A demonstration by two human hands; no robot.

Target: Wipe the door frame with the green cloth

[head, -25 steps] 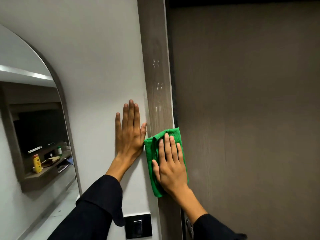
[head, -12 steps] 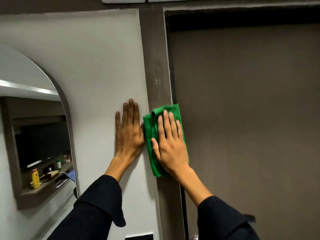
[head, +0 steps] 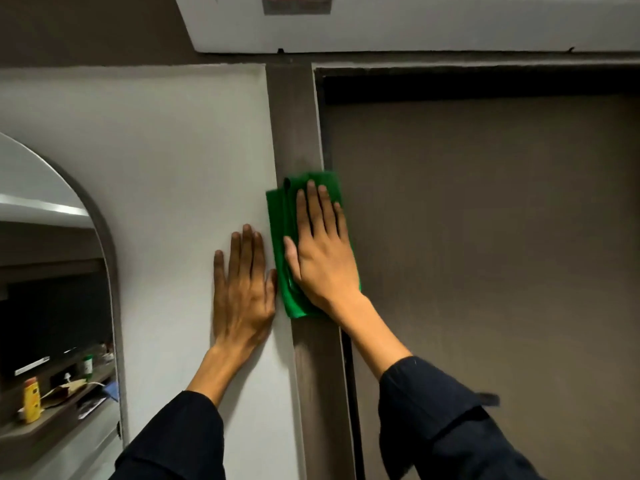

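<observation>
A brown door frame (head: 294, 126) runs up the middle of the view, between a white wall and a brown door. My right hand (head: 322, 251) lies flat on a folded green cloth (head: 278, 216) and presses it against the frame, about halfway up. The cloth covers the frame's full width and sticks out above my fingertips and below my palm. My left hand (head: 242, 289) rests flat on the white wall just left of the frame, fingers together and pointing up, holding nothing.
The closed brown door (head: 485, 254) fills the right side. A white box (head: 415, 26) hangs above the frame's top. At the left, an arched mirror (head: 41, 271) reflects a shelf with a yellow bottle (head: 32, 398) and small items.
My right hand has slid the green cloth upward along the frame. The view has tilted up, bringing the frame's top and the white box into sight. My left hand stays on the wall.
</observation>
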